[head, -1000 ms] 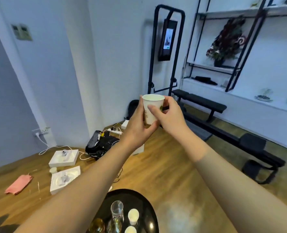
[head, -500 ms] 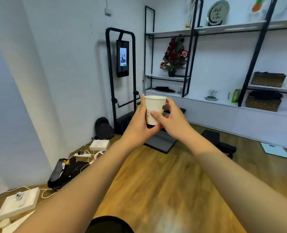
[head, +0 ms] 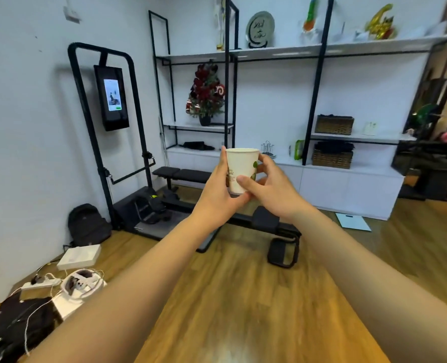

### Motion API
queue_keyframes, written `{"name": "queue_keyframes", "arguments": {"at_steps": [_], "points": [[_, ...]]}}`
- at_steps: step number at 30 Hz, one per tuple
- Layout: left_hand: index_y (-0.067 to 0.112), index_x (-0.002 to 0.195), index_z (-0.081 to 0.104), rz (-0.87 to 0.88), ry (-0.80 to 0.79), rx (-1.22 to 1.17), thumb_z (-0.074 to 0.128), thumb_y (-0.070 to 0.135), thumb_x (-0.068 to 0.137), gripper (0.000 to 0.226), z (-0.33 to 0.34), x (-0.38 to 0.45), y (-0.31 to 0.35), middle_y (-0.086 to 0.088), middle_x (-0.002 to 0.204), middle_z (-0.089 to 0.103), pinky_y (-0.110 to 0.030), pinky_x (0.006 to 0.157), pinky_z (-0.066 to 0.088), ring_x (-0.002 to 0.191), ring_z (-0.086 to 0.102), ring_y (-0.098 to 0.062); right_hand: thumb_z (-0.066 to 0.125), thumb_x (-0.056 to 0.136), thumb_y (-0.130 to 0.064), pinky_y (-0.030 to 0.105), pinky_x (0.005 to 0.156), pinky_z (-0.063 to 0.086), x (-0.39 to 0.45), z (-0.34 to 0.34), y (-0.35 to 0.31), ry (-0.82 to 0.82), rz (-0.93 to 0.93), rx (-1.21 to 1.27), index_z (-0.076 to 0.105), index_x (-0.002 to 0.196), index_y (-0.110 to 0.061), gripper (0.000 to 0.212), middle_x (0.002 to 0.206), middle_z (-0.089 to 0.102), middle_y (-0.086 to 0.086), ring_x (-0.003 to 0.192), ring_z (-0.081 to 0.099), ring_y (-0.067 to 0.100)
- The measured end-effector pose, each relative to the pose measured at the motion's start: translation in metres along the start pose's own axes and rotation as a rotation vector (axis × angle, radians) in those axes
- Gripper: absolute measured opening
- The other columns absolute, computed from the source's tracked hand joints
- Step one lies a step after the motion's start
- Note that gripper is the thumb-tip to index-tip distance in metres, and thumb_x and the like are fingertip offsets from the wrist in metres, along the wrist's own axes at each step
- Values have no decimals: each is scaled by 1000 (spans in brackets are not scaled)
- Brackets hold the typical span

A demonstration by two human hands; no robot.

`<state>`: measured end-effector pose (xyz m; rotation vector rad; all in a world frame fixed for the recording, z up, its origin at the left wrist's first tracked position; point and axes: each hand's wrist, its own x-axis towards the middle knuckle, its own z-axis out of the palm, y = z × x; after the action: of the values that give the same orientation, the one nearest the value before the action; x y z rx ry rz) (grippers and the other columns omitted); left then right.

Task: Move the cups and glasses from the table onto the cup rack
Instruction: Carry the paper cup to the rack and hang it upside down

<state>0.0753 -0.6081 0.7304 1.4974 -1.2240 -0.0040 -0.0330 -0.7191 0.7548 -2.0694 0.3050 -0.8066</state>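
Note:
I hold a white paper cup (head: 241,167) with a green print upright in front of me at arm's length. My left hand (head: 218,191) wraps its left side and base, and my right hand (head: 272,187) grips its right side with the thumb across the front. A small wire cup rack (head: 267,148) stands far off on the white counter, just right of the cup's rim. The table with the other cups and glasses is out of view.
A black weight bench (head: 243,213) and a fitness frame with a screen (head: 112,99) stand on the wooden floor between me and the white counter (head: 348,176). Black metal shelves hold wicker baskets (head: 332,158) and a plant. Boxes, cables and a bag lie at the lower left.
The view has swung right and moved toward the shelves; the round black table has dropped out of sight. Both hands keep the same hold on the paper cup.

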Motion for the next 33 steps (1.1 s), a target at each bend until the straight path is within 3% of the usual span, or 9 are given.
{"name": "queue_keyframes", "arguments": {"at_steps": [2, 9, 12, 16, 19, 22, 26, 28, 33], "points": [[41, 158, 13, 2, -7, -53, 76, 21, 91, 95, 36, 27, 1, 3, 137, 58, -16, 90, 53, 114, 63, 3, 72, 85, -47, 48, 92, 57, 16, -33, 24, 11, 14, -6, 36, 146, -32, 73, 128, 57, -5, 109, 64, 19], [42, 160, 7, -33, -88, -54, 80, 45, 78, 110, 145, 111, -20, 4, 145, 52, -44, 106, 52, 126, 59, -11, 71, 89, -43, 37, 88, 57, 57, -131, 98, 88, 36, -72, 35, 147, -30, 70, 126, 59, -3, 106, 65, 19], [31, 162, 13, 4, -119, 45, 80, 48, 80, 107, 182, 148, -35, 6, 142, 50, -38, 107, 50, 126, 56, -7, 70, 89, -47, 39, 88, 58, 76, -161, 132, 127, 71, -79, 36, 147, -27, 70, 127, 59, -1, 107, 64, 23], [27, 163, 0, 60, -143, 106, 80, 38, 85, 113, 224, 193, -59, 3, 150, 44, -26, 107, 44, 127, 51, -8, 69, 88, -49, 44, 92, 56, 106, -192, 179, 171, 112, -83, 35, 146, -28, 71, 125, 59, -1, 108, 63, 24], [27, 163, -2, 81, -161, 80, 80, 36, 86, 113, 261, 236, -87, 6, 152, 42, -16, 104, 42, 126, 50, -2, 69, 89, -47, 37, 88, 56, 141, -219, 218, 170, 114, -128, 32, 147, -28, 72, 123, 60, -2, 106, 64, 21], [26, 163, 4, 94, -175, 45, 80, 33, 86, 109, 298, 289, -124, 5, 149, 45, -19, 104, 46, 125, 53, -5, 70, 89, -46, 36, 89, 57, 188, -245, 263, 176, 120, -177, 34, 147, -27, 71, 121, 61, -2, 106, 63, 15], [24, 163, 15, 64, -202, 12, 68, 21, 91, 89, 334, 361, -170, 5, 135, 51, -15, 82, 50, 100, 54, -3, 70, 89, -45, 44, 90, 56, 261, -274, 318, 158, 142, -193, 36, 144, -27, 67, 111, 61, -9, 101, 63, 13], [22, 160, 29, 25, -189, -77, 57, 21, 91, 74, 348, 398, -188, 5, 124, 55, -20, 81, 51, 97, 54, -5, 70, 89, -46, 44, 91, 56, 296, -288, 343, 159, 146, -198, 35, 144, -28, 68, 109, 59, -13, 102, 62, 11], [31, 127, 60, -75, -101, -264, 53, 25, 104, 25, 382, 482, -219, 12, 107, 67, -16, 74, 50, 91, 64, 4, 66, 90, -50, 31, 80, 54, 363, -314, 398, 164, 131, -174, 34, 144, -29, 66, 108, 57, -17, 99, 62, 12]]}}
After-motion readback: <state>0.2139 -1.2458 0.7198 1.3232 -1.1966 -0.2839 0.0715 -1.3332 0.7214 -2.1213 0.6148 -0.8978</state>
